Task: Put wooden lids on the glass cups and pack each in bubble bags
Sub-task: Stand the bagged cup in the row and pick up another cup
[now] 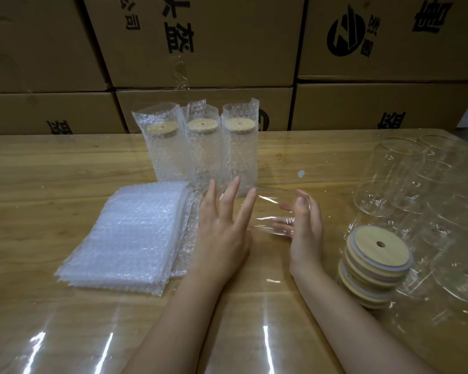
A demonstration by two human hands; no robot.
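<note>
A clear glass cup lies on its side between my hands, just above the table. My right hand grips its right end, thumb on top and fingers underneath. My left hand has straight, spread fingers against the cup's left end. A stack of round wooden lids, each with a small hole, stands to the right. A flat pile of bubble bags lies to the left. Three lidded cups packed in bubble bags stand upright behind my hands.
Several empty glass cups crowd the table's right side. The wooden table has a shiny clear cover. Stacked cardboard boxes form a wall along the far edge.
</note>
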